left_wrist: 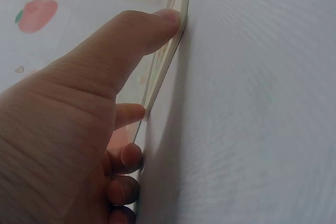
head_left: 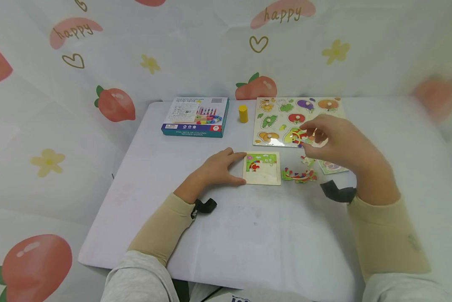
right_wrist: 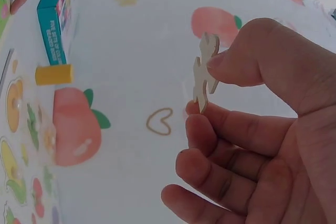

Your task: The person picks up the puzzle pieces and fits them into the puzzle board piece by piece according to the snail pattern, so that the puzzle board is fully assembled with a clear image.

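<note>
Across the counter [head_left: 244, 235], a black band [head_left: 207, 206] hangs below the left wrist. Just ahead, the left grip [head_left: 219, 168] has thumb and index finger spread, their tips touching the two left corners of a shallow wooden puzzle frame [head_left: 261, 179]. The frame lies flat, directly to the right of that grip; picture pieces fill its far and left parts, and pale base shows elsewhere.

Beside the frame's right edge, below and left of the right grip [head_left: 335, 140], lies a cluster of loose pieces [head_left: 299, 176], with a small piece [head_left: 307, 160] just beyond. A green-edged card [head_left: 331, 167] sits beneath the right wrist, partly covered by it.

The right grip pinches a thin puzzle piece [right_wrist: 201, 81] between thumb and index finger, raised off the counter. The piece stands on edge, its long axis running from past the thumb tip to the index fingertip, its pale face towards the right wrist camera and its coloured face visible from the head.

Behind this grip lies a fruit-and-vegetable board [head_left: 286, 115], partly hidden. Farther left stand a yellow cylinder [head_left: 243, 114] and a boxed bead set [head_left: 195, 117], before the peach-print cloth [head_left: 203, 50].
</note>
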`<state>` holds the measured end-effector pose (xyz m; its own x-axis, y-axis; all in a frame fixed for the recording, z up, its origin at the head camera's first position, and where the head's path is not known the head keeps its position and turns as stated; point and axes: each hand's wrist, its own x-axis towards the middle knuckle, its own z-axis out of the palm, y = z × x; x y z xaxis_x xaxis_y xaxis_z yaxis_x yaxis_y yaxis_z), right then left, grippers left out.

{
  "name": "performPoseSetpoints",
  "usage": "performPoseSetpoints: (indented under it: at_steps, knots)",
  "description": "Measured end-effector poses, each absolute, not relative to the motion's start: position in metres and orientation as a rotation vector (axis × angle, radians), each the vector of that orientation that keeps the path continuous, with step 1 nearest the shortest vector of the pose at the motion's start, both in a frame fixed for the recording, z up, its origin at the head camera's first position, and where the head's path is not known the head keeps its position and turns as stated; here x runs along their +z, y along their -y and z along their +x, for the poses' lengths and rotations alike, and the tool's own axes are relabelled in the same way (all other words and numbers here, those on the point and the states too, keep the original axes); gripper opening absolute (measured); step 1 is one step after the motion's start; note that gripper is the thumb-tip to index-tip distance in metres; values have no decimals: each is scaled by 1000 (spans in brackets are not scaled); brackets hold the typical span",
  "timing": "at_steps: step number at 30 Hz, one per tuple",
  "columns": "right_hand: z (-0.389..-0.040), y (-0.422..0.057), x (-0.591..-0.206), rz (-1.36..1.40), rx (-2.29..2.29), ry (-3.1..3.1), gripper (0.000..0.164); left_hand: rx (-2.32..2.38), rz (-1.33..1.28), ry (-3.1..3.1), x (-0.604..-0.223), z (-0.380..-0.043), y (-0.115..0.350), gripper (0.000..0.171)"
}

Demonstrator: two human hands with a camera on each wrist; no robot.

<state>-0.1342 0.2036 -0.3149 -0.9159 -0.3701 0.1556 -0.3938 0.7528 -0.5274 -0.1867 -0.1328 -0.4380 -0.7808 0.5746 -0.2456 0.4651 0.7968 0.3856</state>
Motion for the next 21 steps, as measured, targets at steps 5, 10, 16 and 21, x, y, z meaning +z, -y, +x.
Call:
performPoseSetpoints:
  at_steps: [5,10,16,21]
  knots:
    - [-130,-195,-311,663,912,2869,39,437,788,-2635,-438,-187,132,94]
    - [-130,-186,-312,708,916,2877,37,431,787,-2638,-438,-187,132,94]
    - [-130,-173,-315,795,895,2866,34,425,784,-2639,-437,-186,132,94]
    - [-133,-162,-321,818,858,2920,38,424,791,-2633,-436,-187,132,94]
